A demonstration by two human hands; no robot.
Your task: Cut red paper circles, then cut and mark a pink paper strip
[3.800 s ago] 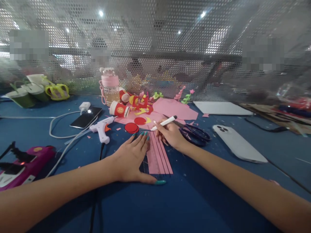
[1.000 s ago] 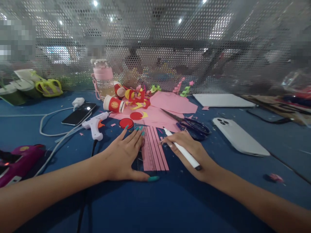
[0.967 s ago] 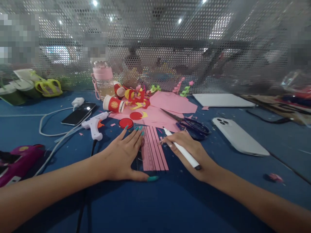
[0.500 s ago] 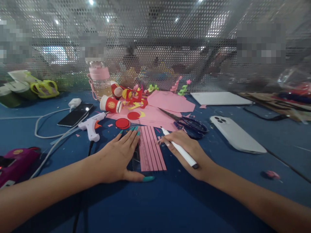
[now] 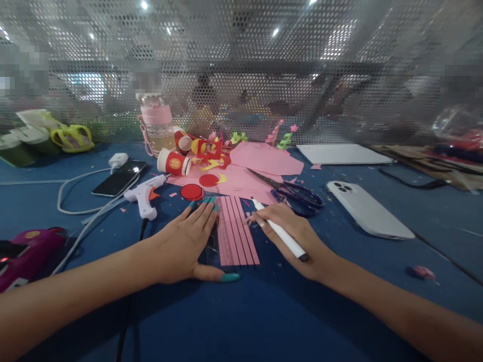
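A pink paper sheet (image 5: 237, 232) marked with long parallel lines lies on the blue table (image 5: 264, 311) in front of me. My left hand (image 5: 184, 244) lies flat with fingers spread, pressing a clear ruler (image 5: 212, 246) along the sheet's left edge. My right hand (image 5: 294, 236) grips a white pen (image 5: 281, 230) by its black end, fingertips touching the sheet's right edge.
Black scissors (image 5: 298, 193) lie just beyond my right hand. A white phone (image 5: 368, 208) rests at right, a glue gun (image 5: 145, 193) and a black phone (image 5: 121, 177) at left. Red and pink paper cut-outs (image 5: 219, 166), a pink bottle (image 5: 155, 123) and a perforated metal screen (image 5: 241, 65) stand behind.
Earlier my right hand held the pen at the sheet's far end; it has since drawn back toward me along the right edge. Over the last second both hands stay nearly still.
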